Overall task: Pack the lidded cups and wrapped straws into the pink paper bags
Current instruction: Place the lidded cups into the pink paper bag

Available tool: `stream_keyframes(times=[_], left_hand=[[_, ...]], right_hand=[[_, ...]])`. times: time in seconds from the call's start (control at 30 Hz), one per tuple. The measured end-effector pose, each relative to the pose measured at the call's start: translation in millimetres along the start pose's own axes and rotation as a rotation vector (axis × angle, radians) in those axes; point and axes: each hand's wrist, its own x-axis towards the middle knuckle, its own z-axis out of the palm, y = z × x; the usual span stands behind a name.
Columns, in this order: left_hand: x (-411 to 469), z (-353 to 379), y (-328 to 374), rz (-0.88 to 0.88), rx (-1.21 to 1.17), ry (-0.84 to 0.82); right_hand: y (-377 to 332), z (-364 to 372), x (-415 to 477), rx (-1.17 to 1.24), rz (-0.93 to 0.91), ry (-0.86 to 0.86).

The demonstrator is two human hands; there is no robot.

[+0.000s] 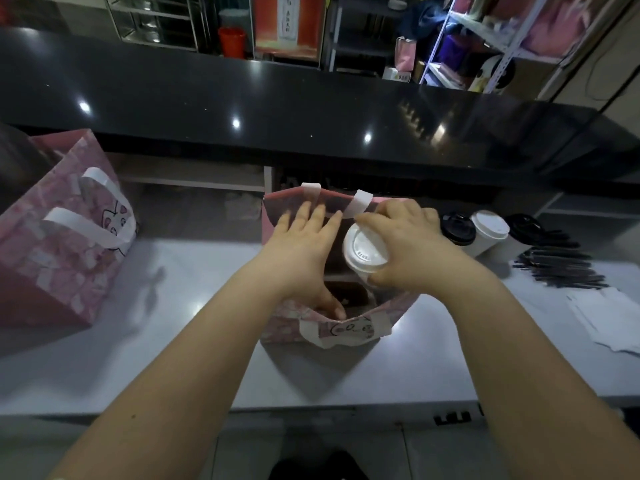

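Note:
A pink paper bag (287,323) with white handles stands open at the middle of the white counter. My right hand (408,247) grips a white cup with a white lid (365,251) and holds it over the bag's mouth. My left hand (304,251) lies over the left side of the opening with straight fingers, its thumb down inside the bag. Something dark sits at the bottom of the bag. To the right stand more lidded cups (490,230), and beside them lies a pile of dark wrapped straws (557,268).
A second pink paper bag (62,244) stands at the left end of the counter. White papers (609,320) lie at the right edge. A raised black counter (277,98) runs along the back, with shelves behind it.

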Motion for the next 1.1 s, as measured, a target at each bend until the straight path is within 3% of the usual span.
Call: stream_keyframes(times=[0.13, 0.33, 0.73, 1.1], left_hand=[[-1, 2, 7, -0.009, 0.029, 0.017], [-10, 3, 13, -0.01, 0.088, 0.001], [-18, 6, 16, -0.043, 0.133, 0.099], [-25, 12, 18, -0.046, 0.152, 0.131]], right_hand=[[-8, 12, 7, -0.103, -0.108, -0.156], [-12, 37, 16, -0.197, 0.095, -0.321], [-4, 51, 15, -0.022, 0.033, -0.19], [-8, 58, 6, 0.024, 0.005, -0.28]])
